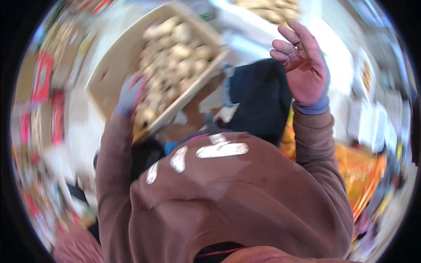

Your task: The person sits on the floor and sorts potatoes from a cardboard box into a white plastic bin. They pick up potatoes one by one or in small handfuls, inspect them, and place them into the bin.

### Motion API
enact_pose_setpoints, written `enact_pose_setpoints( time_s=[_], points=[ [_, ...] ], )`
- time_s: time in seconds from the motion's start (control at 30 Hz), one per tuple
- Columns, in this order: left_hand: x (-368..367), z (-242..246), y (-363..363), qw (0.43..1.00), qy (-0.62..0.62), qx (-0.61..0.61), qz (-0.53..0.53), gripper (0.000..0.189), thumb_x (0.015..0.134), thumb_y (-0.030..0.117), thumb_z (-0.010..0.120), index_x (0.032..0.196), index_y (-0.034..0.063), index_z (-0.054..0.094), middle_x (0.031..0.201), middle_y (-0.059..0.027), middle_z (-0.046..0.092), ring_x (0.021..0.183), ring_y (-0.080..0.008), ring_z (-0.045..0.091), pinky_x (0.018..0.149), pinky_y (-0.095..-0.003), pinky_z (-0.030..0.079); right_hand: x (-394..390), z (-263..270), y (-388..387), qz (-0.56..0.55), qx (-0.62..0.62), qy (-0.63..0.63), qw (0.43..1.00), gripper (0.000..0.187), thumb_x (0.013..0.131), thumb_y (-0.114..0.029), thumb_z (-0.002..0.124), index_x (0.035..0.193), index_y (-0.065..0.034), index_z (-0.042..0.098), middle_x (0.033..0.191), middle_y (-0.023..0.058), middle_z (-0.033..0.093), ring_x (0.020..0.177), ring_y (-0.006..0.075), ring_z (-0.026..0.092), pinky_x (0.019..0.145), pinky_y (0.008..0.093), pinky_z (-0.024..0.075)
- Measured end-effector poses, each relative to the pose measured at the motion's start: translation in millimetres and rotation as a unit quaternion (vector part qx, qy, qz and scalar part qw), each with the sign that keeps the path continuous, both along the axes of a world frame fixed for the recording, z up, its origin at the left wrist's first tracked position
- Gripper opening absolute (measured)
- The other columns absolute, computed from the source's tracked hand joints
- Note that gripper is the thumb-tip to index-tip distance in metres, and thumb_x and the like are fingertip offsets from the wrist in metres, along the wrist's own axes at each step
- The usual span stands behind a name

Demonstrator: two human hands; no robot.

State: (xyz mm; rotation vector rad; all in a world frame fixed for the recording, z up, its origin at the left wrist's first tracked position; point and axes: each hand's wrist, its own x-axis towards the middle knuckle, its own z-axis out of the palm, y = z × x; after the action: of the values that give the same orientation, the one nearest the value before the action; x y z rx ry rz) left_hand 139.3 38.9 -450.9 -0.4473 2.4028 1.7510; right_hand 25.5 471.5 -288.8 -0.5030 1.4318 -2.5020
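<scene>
A tan box (pixel 110 80) with raised walls stands ahead of me to the left, tilted in the view. Pale brown, potato-like tubers (pixel 181 51) are heaped inside it. My left hand (pixel 131 93), in a grey and pink work glove, reaches over the box to the near left edge of the heap. Its fingers are blurred, and whether they grip a tuber is unclear. Gloved the same way, my right hand (pixel 304 65) is raised above my dark-trousered knee (pixel 260 95), palm showing, fingers spread and slightly curled, holding nothing.
Beyond my right hand is a white container (pixel 253 19) with more pale tubers (pixel 276 10). Red and brown cartons (pixel 42 75) line the left. An orange plastic bag (pixel 358 174) and white boxes (pixel 366 125) lie to the right. Pink ribbed fabric (pixel 77 246) shows at lower left.
</scene>
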Motion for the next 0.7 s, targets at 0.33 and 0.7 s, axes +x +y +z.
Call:
enact_pose_setpoints(
  time_s=[0.33,0.7],
  points=[
    [-2,-47,-15,0.955,-0.179,-0.231,-0.046,0.053,0.086,0.034,0.064,0.129,0.0057,0.051,0.112,-0.0170,0.060,0.090,-0.0217,0.062,0.076,-0.0348,0.051,-43,-40,-180,0.185,0.236,-0.033,0.953,0.041,0.102,-0.030,0.047,0.133,-0.0020,0.047,0.124,0.0108,0.058,0.104,0.0170,0.063,0.089,0.0294,0.0502],
    [-65,-122,-17,0.879,-0.110,-0.444,-0.137,0.096,0.063,0.046,0.085,0.142,0.0141,0.041,0.153,-0.0244,0.017,0.138,-0.0445,0.027,0.111,-0.0488,0.032,-39,-51,-190,0.259,0.314,0.008,0.913,0.045,0.094,-0.021,0.057,0.133,-0.0003,0.047,0.122,0.0089,0.056,0.100,0.0160,0.060,0.092,0.0305,0.0464]
  ],
)
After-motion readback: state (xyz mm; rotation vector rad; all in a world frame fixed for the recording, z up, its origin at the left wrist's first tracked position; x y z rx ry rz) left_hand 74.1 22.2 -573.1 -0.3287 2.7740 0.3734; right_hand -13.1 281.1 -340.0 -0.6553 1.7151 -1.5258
